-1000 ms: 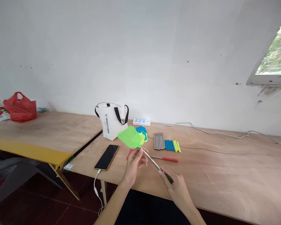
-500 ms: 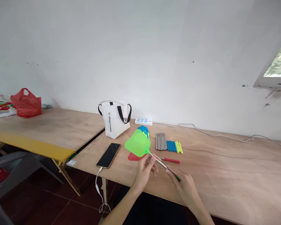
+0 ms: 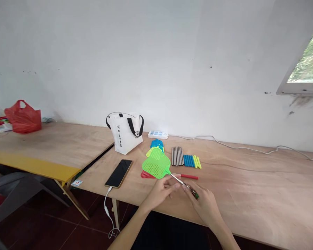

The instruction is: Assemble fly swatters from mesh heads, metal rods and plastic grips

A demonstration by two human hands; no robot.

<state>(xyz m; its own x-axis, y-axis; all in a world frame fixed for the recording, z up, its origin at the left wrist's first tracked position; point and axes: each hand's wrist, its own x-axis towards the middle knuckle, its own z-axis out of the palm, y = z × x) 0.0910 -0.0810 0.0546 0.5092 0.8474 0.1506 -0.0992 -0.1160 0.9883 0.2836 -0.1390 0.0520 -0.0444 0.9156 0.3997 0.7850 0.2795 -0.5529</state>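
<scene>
My right hand (image 3: pixel 203 201) is closed round the green handle of a fly swatter (image 3: pixel 156 164). Its bright green perforated head points away to the left, on a thin metal rod. My left hand (image 3: pixel 161 191) is beside the rod, thumb and fingers apart and loosely curved; whether a finger touches the rod is hard to see. Below lies a red fly swatter (image 3: pixel 189 176), partly covered by the green one and my left hand. Blue swatter heads (image 3: pixel 157 143) and yellow ones (image 3: pixel 150 151) lie stacked behind, partly hidden.
Grey metal rods (image 3: pixel 177 156), blue handles (image 3: pixel 189 160) and yellow handles (image 3: pixel 197 161) lie in a row. A phone (image 3: pixel 119 173) with a white cable is at left. Behind stand a white bag (image 3: pixel 126 137) and a power strip (image 3: pixel 158 134). A red plastic bag (image 3: pixel 24 118) sits on another table.
The green swatter head has come down and slightly right, showing more of the yellow heads. My left thumb has moved off the rod. The view has shifted slightly right.
</scene>
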